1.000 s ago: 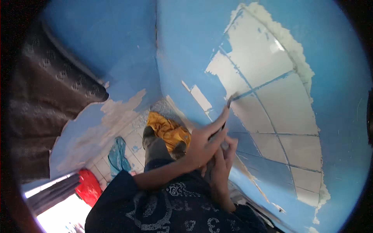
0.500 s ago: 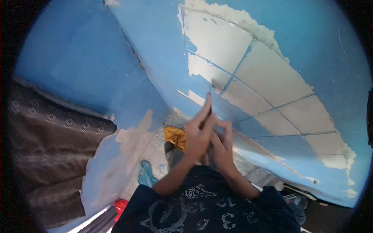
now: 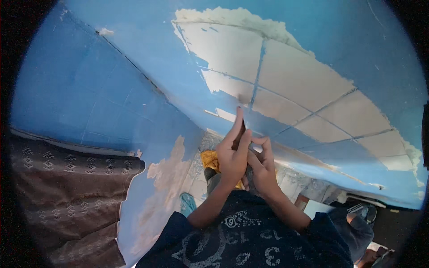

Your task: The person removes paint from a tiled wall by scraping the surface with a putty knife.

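Observation:
My left hand point(image 3: 232, 154) is raised before the wall, its index finger stretched up and its thumb bent in. A thin dark blade-like piece point(image 3: 244, 123) shows between them; its exact kind is hidden by the fingers. Close against it on the right, my right hand point(image 3: 263, 172) has its fingers curled and pinched together, and what they hold is hidden. Beyond the fingertips stands the blue-painted wall point(image 3: 299, 131), where a large patch of white tiles point(image 3: 295, 67) shows through with ragged paint edges.
A brown patterned cloth point(image 3: 67, 187) hangs at the left. Below the hands lie a yellow cloth point(image 3: 209, 161) and a light-blue plastic bag point(image 3: 187, 204) on the floor. Someone's dark clothing point(image 3: 355, 230) shows at the lower right, beside a dark flat surface point(image 3: 397, 228).
The view has shifted, so the tile patch sits further left and the brown cloth lower. My hands stay together, less blurred; the thin tip that reached above the fingers no longer shows there.

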### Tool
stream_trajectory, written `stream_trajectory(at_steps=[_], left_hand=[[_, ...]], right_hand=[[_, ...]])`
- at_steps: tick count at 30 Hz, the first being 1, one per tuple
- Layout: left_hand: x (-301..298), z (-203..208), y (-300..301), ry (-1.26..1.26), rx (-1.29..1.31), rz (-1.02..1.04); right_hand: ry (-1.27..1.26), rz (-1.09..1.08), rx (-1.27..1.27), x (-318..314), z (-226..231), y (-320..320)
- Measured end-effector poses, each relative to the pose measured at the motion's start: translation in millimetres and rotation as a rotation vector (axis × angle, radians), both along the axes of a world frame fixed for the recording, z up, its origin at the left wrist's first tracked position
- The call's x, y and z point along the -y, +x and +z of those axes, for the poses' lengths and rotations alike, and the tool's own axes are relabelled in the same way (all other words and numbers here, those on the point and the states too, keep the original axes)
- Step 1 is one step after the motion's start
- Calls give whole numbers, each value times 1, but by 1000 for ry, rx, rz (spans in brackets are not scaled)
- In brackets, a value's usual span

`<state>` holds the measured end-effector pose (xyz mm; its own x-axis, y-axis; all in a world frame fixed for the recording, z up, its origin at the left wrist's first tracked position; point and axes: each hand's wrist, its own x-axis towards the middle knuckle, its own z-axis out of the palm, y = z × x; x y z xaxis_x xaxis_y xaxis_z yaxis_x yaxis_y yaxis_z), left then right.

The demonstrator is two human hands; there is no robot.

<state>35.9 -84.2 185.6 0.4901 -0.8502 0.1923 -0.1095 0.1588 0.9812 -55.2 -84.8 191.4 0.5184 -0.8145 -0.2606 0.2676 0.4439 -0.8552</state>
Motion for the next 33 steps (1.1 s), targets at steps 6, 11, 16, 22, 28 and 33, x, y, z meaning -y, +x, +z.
stream_trajectory(at_steps=[6,11,16,22,28,33], left_hand=[[-2,-13,-3,-7,-61,-135],[-11,-10,-9,-90,228,-64],[0,-7,-9,-25,51,-56],[1,-4,-5,68,77,-121],[3,-7,-3,-2,93,-105],[5,-17,-1,-38,-19,-25]], right_hand=[[-52,-106,-59,-11,-10,-7],[11,-30,44,-14,-7,-20],[4,-20,61,6,-14,-8],[54,-23,22,8,-11,-7],[-3,-49,34,-6,-13,-11],[43,20,19,11,-22,-6]])
